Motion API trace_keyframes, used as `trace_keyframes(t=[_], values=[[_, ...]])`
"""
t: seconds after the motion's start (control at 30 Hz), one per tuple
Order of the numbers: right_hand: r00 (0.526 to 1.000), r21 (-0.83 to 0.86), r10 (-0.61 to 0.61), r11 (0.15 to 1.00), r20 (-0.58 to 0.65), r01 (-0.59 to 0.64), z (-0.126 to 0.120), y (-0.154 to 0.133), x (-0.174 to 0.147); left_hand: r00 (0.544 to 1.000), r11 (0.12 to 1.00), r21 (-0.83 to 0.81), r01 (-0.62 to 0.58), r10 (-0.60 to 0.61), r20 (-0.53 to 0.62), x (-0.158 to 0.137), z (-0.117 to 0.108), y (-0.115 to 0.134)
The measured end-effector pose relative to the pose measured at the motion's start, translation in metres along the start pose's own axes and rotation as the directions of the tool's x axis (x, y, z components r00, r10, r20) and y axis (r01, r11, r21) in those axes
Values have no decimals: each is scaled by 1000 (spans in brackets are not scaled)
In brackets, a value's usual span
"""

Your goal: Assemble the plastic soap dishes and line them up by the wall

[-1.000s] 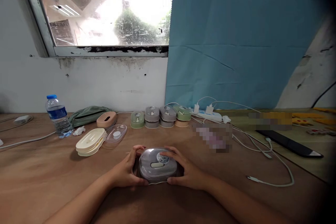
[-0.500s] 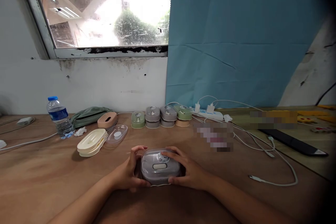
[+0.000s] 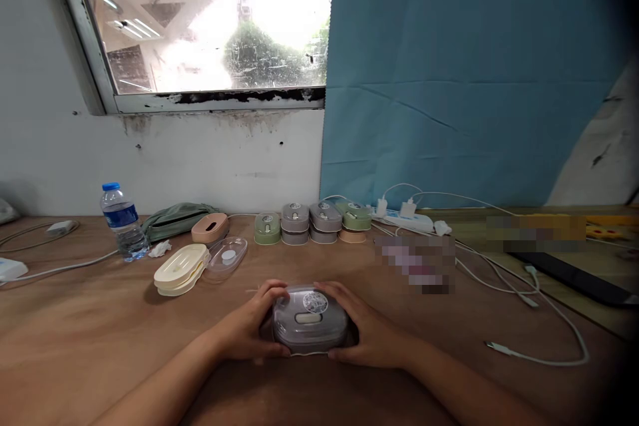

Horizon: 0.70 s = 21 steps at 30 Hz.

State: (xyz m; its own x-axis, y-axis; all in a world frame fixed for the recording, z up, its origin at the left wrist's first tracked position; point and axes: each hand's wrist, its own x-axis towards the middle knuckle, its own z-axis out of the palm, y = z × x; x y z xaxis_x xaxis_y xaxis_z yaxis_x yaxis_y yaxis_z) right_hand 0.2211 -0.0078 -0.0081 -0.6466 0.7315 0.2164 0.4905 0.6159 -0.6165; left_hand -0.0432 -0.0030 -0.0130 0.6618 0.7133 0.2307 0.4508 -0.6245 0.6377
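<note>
A grey lidded plastic box (image 3: 299, 336) sits on the table in front of me, between my hands. Its rounded clear lid has a patterned round sticker and a pale oval slot on top. My left hand (image 3: 257, 326) wraps the box's left side, fingers at the far edge and thumb at the near lower edge. On the opposite side my right hand (image 3: 367, 326) grips it the same way, its thumb near the front corner. The box's contents are hidden.
Behind stand stacked grey boxes (image 3: 295, 221), a green box (image 3: 267, 229) and a peach box (image 3: 210, 228). Left are cream trays (image 3: 180, 267), a clear lid (image 3: 227, 259), a water bottle (image 3: 122, 223) and a green pouch (image 3: 177, 221). White cables (image 3: 544, 361) and a power strip (image 3: 407, 219) lie right.
My right fingers have moved off the sticker to the box's far right edge. The left fingers have closed in on the far left edge. The view has shifted slightly left.
</note>
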Motion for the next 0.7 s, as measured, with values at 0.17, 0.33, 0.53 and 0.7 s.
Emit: trace_keyframes(t=[0.17,0.33,0.53,0.7], values=[[1000,-14,-25,1000,-15,25,-2,2,-1,1000,999,40,-18,18,-3,1,-6,-3],[998,-15,-5,1000,-67,4,-5,7,-1,948,991,45,128,-110,-298,7,-5,-21],[974,29,133,991,-185,-130,5,16,3,809,920,-202,336,-392,-438,10,7,-16],[990,85,79,994,-121,-69,11,15,3,874,916,-305,261,-358,-327,6,34,13]])
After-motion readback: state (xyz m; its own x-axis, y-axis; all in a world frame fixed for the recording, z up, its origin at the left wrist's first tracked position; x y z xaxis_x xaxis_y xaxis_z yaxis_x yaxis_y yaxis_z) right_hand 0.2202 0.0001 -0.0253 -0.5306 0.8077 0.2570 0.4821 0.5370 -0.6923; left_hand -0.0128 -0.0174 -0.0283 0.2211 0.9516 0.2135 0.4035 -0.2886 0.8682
